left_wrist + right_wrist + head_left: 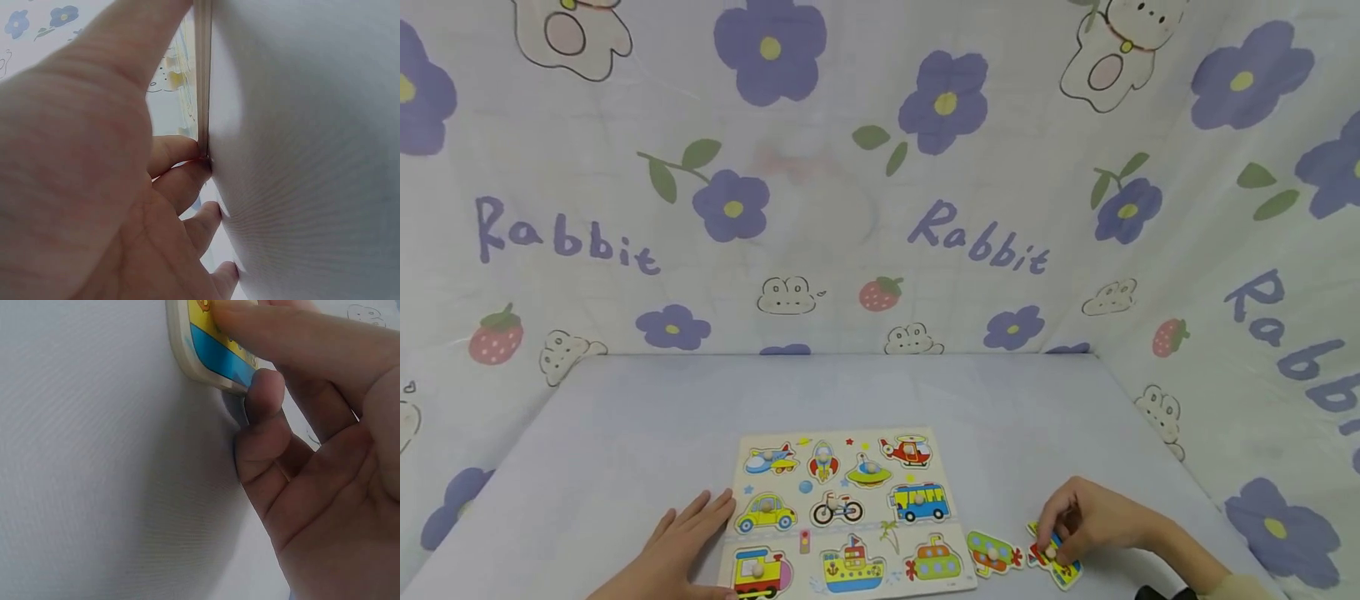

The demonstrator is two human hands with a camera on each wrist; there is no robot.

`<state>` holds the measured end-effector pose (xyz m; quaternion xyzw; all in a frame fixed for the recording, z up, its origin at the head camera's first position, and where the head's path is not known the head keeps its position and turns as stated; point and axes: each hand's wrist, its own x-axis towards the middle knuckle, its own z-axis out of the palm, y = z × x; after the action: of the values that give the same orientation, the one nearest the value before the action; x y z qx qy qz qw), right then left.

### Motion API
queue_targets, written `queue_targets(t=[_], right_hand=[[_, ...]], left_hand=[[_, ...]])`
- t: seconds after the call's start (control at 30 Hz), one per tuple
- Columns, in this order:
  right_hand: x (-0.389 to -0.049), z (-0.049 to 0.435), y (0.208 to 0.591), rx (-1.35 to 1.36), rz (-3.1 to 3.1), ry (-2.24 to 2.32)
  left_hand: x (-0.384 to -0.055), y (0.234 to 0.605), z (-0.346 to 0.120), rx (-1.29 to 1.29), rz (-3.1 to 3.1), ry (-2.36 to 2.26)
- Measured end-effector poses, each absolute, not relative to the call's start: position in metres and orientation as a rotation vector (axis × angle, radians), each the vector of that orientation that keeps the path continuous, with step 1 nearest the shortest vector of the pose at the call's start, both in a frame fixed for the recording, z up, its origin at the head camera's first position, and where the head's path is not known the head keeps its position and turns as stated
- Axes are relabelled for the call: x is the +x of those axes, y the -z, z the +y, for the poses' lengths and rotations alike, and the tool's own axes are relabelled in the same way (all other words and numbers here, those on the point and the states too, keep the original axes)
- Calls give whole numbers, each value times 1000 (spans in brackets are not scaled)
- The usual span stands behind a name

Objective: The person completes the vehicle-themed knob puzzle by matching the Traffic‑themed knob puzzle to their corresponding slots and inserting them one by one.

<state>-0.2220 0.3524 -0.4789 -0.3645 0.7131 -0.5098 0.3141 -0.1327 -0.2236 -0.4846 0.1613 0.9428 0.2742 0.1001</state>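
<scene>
A wooden peg puzzle board with vehicle pictures lies on the table near its front. My left hand rests at the board's left edge with fingers spread, and in the left wrist view its fingertips touch the board's side edge. To the right of the board, my right hand pinches a ship puzzle piece near its knob. The piece's yellow and blue face shows under the thumb in the right wrist view. A submarine puzzle piece with a knob lies between the board and the ship piece.
Knobbed pieces sit in the upper rows, among them a bus and a car; a train sits lower left. Knobless ship and submarine pictures show in the bottom row. A patterned curtain borders the pale table.
</scene>
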Motion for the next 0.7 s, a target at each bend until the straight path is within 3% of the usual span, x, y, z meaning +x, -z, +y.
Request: queue_targets(t=[0.7], right_hand=[[-231, 355, 473, -864, 2071, 1431]], left_hand=[[-134, 489, -224, 445, 2801, -765]])
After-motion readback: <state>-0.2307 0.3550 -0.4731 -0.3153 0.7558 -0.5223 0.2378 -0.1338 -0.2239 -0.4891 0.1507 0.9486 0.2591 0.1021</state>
